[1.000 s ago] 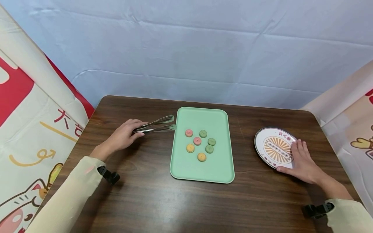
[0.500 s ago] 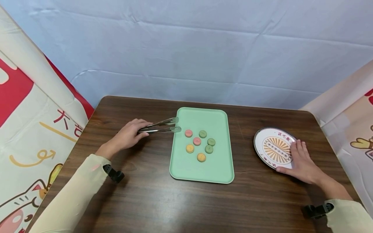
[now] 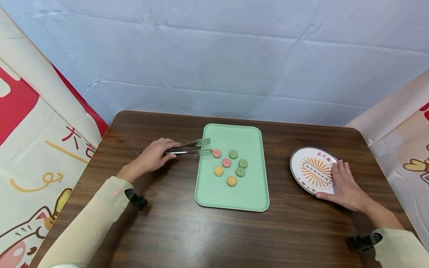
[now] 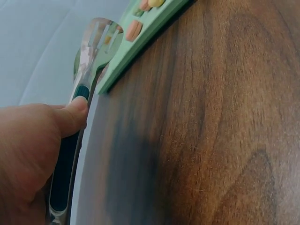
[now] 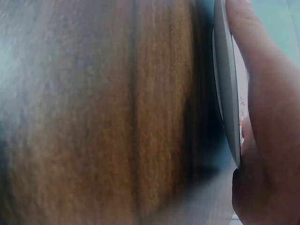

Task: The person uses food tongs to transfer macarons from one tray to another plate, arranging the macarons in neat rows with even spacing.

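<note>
My left hand (image 3: 154, 153) grips metal tongs (image 3: 192, 152) by their dark handle, thumb along one side in the left wrist view. The slotted tong tips stand apart and overlap the left edge of a mint-green tray (image 3: 231, 197). One tip reaches right to a pink macaron (image 3: 217, 153). Another pink macaron (image 3: 226, 162), yellow macarons (image 3: 218, 171) and green macarons (image 3: 233, 154) lie on the tray. At the right, my right hand (image 3: 346, 190) rests on the rim of a round white plate (image 3: 296, 167), fingers extended and thumb at its near edge.
The dark wooden table (image 3: 201, 238) has rounded far corners. A pale blue cloth (image 3: 214, 56) hangs behind it, with printed cloths at either side. Wrist cameras (image 3: 137, 201) are strapped over both sleeves.
My left hand has moved right and slightly nearer, bringing the tong tips from the tray's edge to the pink macaron. The plate and right hand have shifted slightly left.
</note>
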A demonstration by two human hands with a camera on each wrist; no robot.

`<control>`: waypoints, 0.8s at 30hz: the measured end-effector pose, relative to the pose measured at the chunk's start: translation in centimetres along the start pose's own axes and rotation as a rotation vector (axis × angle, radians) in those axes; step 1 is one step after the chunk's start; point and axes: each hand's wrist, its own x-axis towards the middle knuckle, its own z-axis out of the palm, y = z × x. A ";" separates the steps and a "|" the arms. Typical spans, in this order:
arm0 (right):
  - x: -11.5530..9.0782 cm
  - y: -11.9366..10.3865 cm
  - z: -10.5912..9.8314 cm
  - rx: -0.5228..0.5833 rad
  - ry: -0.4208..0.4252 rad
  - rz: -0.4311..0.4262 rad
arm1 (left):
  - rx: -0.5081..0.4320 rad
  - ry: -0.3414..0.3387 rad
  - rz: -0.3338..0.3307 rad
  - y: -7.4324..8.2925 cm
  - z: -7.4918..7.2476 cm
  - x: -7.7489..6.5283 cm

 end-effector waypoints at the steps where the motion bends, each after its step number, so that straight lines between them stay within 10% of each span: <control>1: 0.0 0.0 0.0 0.002 0.001 -0.001 | -0.001 -0.002 0.001 0.0 0.1 0.1; 24: -0.1 0.1 0.2 0.000 0.028 -0.018 | 0.014 -0.049 0.041 1.0 0.9 1.6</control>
